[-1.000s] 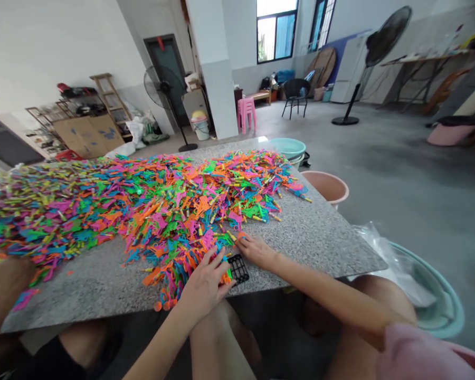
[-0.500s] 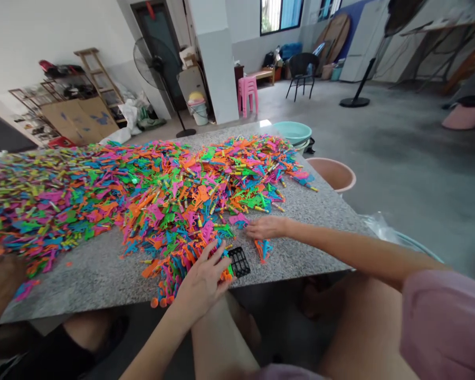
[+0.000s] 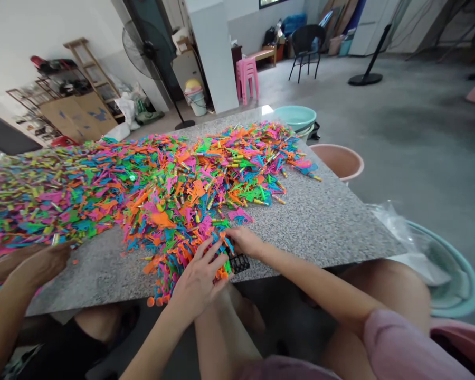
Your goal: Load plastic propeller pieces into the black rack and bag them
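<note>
Left hand (image 3: 196, 287) touches toys (image 3: 182, 255); right hand (image 3: 244, 241) — near black tray (image 3: 239, 263)

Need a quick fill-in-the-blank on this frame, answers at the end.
1. The left hand lies over a row of plastic pieces, whose round ends at the table's near edge are ____.
2. Just below the right hand, the small gridded tray is ____.
3. The stacked stools by the pillar are ____.

Missing words: orange; black; pink.

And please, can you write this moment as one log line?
left hand: on colourful row; right hand: at blue piece; black tray: near both hands
</note>
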`<action>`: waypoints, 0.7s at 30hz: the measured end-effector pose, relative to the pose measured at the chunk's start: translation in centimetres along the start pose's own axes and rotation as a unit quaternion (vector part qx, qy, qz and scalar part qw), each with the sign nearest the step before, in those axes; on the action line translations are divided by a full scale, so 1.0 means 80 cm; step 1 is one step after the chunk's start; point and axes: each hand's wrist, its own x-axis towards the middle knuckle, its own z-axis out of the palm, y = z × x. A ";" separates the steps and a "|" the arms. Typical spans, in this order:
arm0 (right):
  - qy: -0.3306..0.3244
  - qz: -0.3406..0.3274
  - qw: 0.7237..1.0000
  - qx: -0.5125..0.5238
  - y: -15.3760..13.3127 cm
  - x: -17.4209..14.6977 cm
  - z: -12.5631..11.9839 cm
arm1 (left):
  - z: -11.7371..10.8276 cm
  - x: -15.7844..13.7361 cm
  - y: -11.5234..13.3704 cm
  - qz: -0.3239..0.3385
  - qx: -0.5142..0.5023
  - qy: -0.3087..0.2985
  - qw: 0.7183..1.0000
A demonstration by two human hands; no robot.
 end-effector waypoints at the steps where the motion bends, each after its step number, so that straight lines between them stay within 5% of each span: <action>1: 0.001 0.003 1.000 0.004 0.002 -0.001 -0.004 | 0.001 0.000 0.000 0.000 0.001 0.004 1.000; 8: 0.016 0.029 0.998 0.052 0.004 -0.005 0.003 | 0.006 -0.001 -0.003 0.012 0.009 0.020 1.000; 21: -0.059 -0.008 0.995 -0.080 -0.009 0.007 -0.006 | 0.006 0.000 -0.004 0.021 0.025 0.057 0.998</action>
